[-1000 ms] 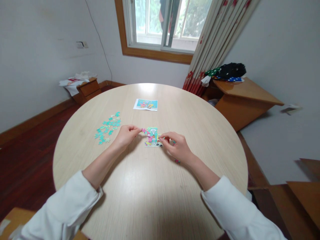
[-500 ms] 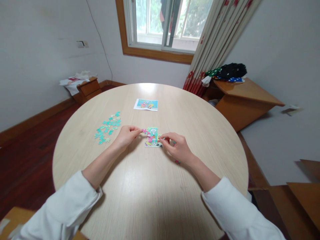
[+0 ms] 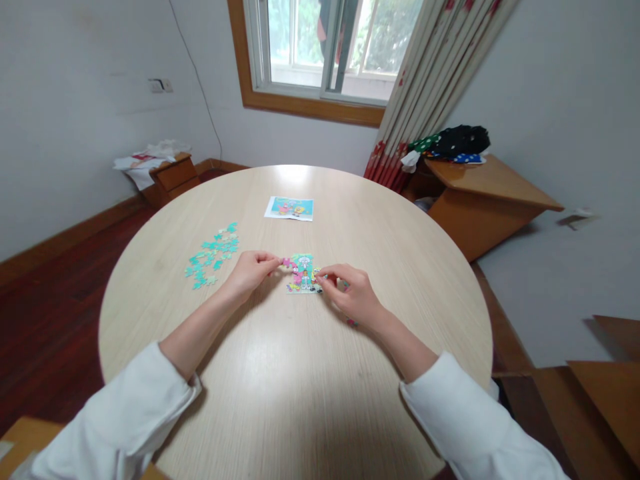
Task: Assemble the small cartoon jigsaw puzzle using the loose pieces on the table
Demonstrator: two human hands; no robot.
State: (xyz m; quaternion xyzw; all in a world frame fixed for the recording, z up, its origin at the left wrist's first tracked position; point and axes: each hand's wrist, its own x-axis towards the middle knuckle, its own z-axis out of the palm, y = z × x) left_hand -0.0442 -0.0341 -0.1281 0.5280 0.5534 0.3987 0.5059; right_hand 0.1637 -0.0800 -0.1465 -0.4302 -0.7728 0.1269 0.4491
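Note:
A partly assembled jigsaw puzzle (image 3: 305,280) with cartoon figures lies flat on the round table, between my two hands. At its upper left, my left hand (image 3: 256,270) pinches a pink puzzle piece (image 3: 287,262) between thumb and fingertips. My right hand (image 3: 353,293) is closed at the puzzle's right edge, its thumb and forefinger on a yellow puzzle piece (image 3: 315,274). Whether that piece is joined to the rest I cannot tell. Beneath and beside the right hand lie a few loose pieces, one of them a dark pink piece (image 3: 351,323), partly covered by the hand.
Loose turquoise puzzle pieces (image 3: 213,253) are spread on the left of the wooden table (image 3: 280,387). A printed reference picture (image 3: 290,209) lies beyond the puzzle. Behind the table stand a small cabinet (image 3: 175,177) and a brown cabinet (image 3: 493,207) with cloths on top.
The whole view has shifted slightly. Both hands keep nearly the same places at the puzzle, and the pink piece in my left hand has turned a little.

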